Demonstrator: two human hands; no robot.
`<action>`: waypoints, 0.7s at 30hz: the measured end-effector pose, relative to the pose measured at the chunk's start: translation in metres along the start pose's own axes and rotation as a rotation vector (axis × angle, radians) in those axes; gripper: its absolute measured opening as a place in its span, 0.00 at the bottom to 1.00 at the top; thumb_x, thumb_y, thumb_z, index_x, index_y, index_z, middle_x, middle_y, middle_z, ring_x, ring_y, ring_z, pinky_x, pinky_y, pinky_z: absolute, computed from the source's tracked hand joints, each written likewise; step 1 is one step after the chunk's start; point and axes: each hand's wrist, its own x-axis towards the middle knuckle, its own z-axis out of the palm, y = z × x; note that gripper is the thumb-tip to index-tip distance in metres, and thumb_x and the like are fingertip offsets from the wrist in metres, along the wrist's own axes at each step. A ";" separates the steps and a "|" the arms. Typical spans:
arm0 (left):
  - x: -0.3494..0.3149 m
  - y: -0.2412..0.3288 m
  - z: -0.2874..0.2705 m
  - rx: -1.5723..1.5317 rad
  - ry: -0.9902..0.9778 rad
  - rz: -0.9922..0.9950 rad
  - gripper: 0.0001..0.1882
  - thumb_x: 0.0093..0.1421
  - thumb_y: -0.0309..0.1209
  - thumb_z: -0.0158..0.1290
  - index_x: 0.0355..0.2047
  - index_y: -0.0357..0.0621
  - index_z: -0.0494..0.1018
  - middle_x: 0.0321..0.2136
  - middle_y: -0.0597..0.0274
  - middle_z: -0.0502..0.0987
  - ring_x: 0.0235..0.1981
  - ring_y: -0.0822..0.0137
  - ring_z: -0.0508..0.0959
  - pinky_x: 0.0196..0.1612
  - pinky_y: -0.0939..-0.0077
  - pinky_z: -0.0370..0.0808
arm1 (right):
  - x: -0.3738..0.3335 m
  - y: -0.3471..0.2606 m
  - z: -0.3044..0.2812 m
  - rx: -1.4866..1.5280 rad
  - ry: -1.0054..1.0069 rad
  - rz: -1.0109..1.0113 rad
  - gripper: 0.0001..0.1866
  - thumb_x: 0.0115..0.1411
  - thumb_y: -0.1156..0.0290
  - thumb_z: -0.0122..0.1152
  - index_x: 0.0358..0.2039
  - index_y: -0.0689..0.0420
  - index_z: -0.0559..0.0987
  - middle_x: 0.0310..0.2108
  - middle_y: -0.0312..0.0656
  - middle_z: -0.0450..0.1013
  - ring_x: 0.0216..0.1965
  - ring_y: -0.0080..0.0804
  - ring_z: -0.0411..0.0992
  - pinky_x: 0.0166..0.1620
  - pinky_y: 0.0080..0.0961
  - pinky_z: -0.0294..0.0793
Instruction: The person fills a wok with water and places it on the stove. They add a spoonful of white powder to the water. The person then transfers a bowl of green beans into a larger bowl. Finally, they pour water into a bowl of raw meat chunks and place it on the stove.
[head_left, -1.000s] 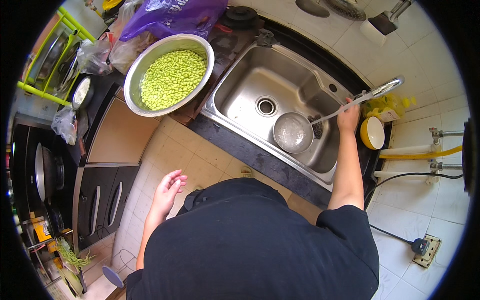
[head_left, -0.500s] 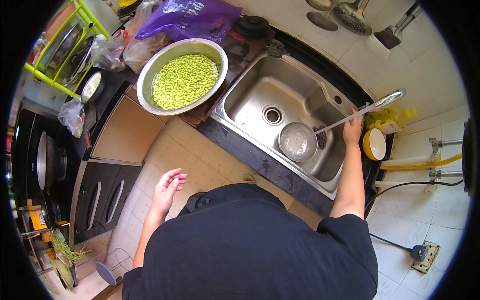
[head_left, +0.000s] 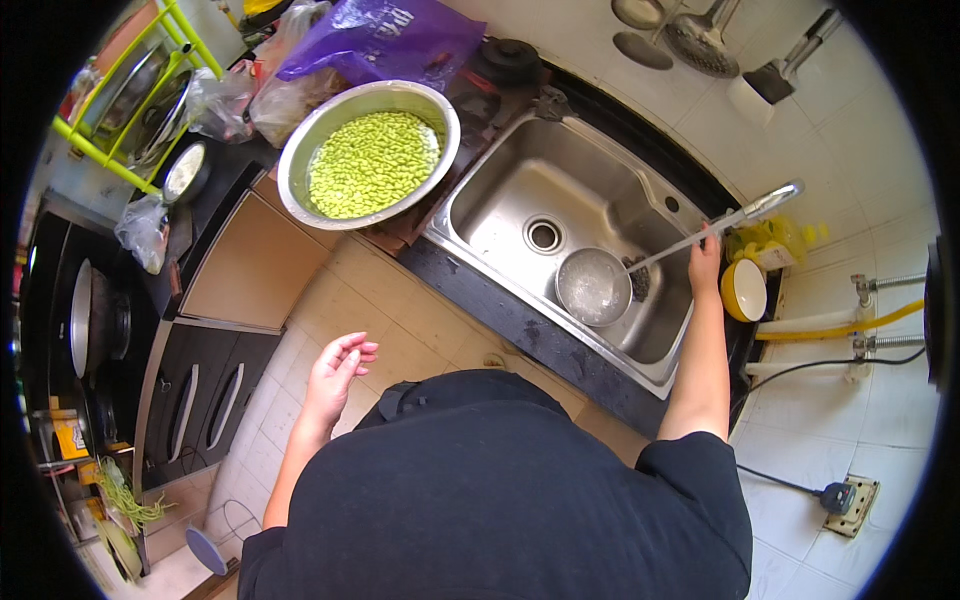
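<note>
A stream of water runs from the chrome tap (head_left: 775, 199) into a round metal bowl (head_left: 593, 287) in the stainless steel sink (head_left: 480, 212); the water in it is churned and bubbly. My right hand (head_left: 704, 262) reaches over the sink's right edge to the tap, its fingers partly behind the stream, so what they grip is hidden. Over the floor, left of my body, my left hand (head_left: 338, 376) hangs in the air with loosely bent fingers and nothing in it. A dark, bumpy item (head_left: 640, 282) lies in the sink beside the bowl.
Left of the sink, a large metal basin (head_left: 287, 180) holds green beans in water. A purple plastic bag (head_left: 385, 45) lies behind it. A yellow bowl (head_left: 744, 290) stands by the sink's right edge. Ladles (head_left: 642, 50) hang on the wall. A wok (head_left: 88, 318) sits far left.
Both hands keep nearly the same place and pose, and water still runs into the bowl. The whole view has shifted very slightly.
</note>
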 end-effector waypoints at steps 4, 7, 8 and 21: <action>-0.002 0.002 0.003 0.014 0.025 -0.011 0.15 0.60 0.31 0.43 0.46 0.38 0.64 0.39 0.57 0.72 0.39 0.70 0.72 0.39 0.80 0.68 | 0.001 -0.001 0.003 0.006 -0.004 -0.006 0.22 0.51 0.72 0.47 0.49 0.63 0.65 0.52 0.53 0.60 0.54 0.46 0.56 0.56 0.32 0.54; -0.001 -0.003 0.004 -0.009 0.018 -0.029 0.16 0.60 0.31 0.42 0.47 0.37 0.64 0.39 0.56 0.72 0.38 0.70 0.73 0.39 0.81 0.68 | 0.002 0.013 0.008 0.018 0.043 -0.041 0.23 0.50 0.74 0.48 0.49 0.63 0.65 0.50 0.53 0.61 0.54 0.46 0.57 0.56 0.31 0.55; -0.002 -0.004 0.003 -0.013 0.020 -0.033 0.16 0.60 0.31 0.42 0.47 0.37 0.64 0.39 0.56 0.72 0.38 0.70 0.73 0.39 0.81 0.68 | 0.003 0.009 0.009 0.034 0.044 -0.051 0.23 0.50 0.74 0.48 0.49 0.62 0.65 0.50 0.52 0.61 0.54 0.46 0.57 0.56 0.31 0.55; 0.009 0.001 0.006 -0.006 -0.017 -0.037 0.17 0.60 0.32 0.43 0.47 0.37 0.63 0.39 0.56 0.72 0.38 0.70 0.72 0.39 0.81 0.68 | -0.002 -0.004 0.007 0.101 0.063 0.061 0.24 0.49 0.76 0.47 0.50 0.61 0.64 0.52 0.50 0.60 0.55 0.43 0.57 0.55 0.30 0.56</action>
